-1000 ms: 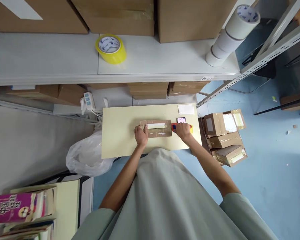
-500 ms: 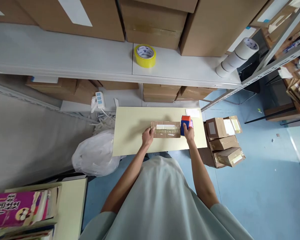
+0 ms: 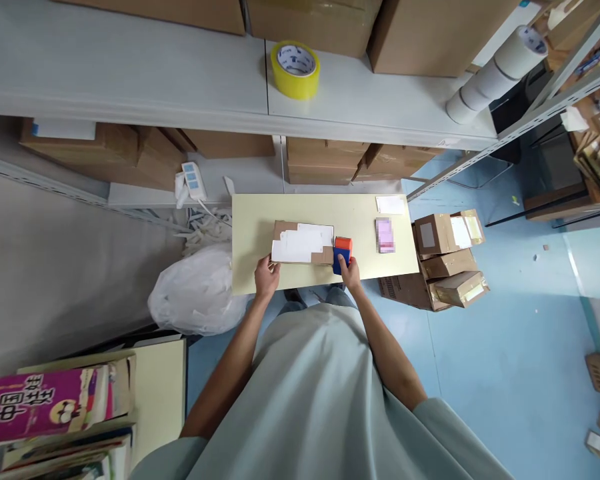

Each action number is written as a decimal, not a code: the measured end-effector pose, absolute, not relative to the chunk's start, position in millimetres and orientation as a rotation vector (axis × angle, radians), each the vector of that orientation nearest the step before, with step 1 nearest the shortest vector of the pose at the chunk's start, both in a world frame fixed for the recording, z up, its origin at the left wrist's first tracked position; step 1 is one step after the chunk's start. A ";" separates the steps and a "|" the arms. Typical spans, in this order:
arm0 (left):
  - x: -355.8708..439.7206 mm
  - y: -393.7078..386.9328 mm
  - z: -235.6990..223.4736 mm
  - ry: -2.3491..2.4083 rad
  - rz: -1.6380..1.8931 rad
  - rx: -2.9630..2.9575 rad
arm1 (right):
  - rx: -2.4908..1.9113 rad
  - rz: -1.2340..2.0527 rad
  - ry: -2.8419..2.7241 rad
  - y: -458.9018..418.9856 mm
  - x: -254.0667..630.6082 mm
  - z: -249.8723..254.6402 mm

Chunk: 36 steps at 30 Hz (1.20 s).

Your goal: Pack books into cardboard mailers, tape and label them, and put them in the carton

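Note:
A flat cardboard box (image 3: 303, 243) with white labels on its top lies on the pale yellow table (image 3: 370, 263). My left hand (image 3: 267, 277) grips the box at its near left corner. My right hand (image 3: 351, 273) is closed round a red and blue tape dispenser (image 3: 342, 254), which is pressed against the box's right end. A pink phone (image 3: 385, 235) lies on the table to the right of the dispenser, and a white slip of paper (image 3: 390, 204) lies at the far right corner.
A yellow tape roll (image 3: 295, 69) and white rolls (image 3: 495, 72) sit on the grey shelf (image 3: 130, 87) with big cartons. Taped parcels (image 3: 447, 257) are stacked on the blue floor right of the table. A white plastic bag (image 3: 197, 300) lies left, books (image 3: 45, 407) bottom left.
The box has been turned so its labelled face is up and has come nearer the front edge. The dispenser moved left with my right hand, off the phone. The camera shifted.

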State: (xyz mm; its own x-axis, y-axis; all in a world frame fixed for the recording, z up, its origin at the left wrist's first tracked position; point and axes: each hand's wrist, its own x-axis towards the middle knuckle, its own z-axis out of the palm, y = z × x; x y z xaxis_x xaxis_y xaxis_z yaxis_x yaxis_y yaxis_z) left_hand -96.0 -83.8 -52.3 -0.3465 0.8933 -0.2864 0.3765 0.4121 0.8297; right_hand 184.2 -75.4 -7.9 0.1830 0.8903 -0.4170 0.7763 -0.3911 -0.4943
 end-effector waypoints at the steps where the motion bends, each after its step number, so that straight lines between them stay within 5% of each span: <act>1: -95.6 -87.9 -52.0 1.902 0.845 1.080 | -2.307 1.005 -1.626 -81.4 186.3 -7.7; 8: -77.3 -91.9 -26.2 2.110 0.896 1.387 | -2.348 0.984 -1.786 -100.2 225.8 3.1; 14: -14.0 -41.9 -0.8 1.818 0.907 1.747 | -2.218 0.763 -2.318 -97.0 272.8 14.1; 27: 39.2 -5.7 -33.6 1.731 0.753 1.992 | -1.234 0.561 -3.212 -33.3 326.7 -16.7; 36: 36.0 -3.6 -41.2 1.748 0.731 2.059 | -1.051 0.382 -3.300 -16.1 303.5 -38.2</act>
State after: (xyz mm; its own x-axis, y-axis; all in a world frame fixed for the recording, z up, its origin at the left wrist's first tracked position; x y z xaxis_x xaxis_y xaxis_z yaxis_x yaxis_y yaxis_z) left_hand 36.0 -3.6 -41.2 0.1099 0.9806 0.1626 0.8046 -0.1838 0.5647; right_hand 303.5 -16.1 -38.2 -0.7650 0.5180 -0.3828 0.5916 0.8000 -0.0999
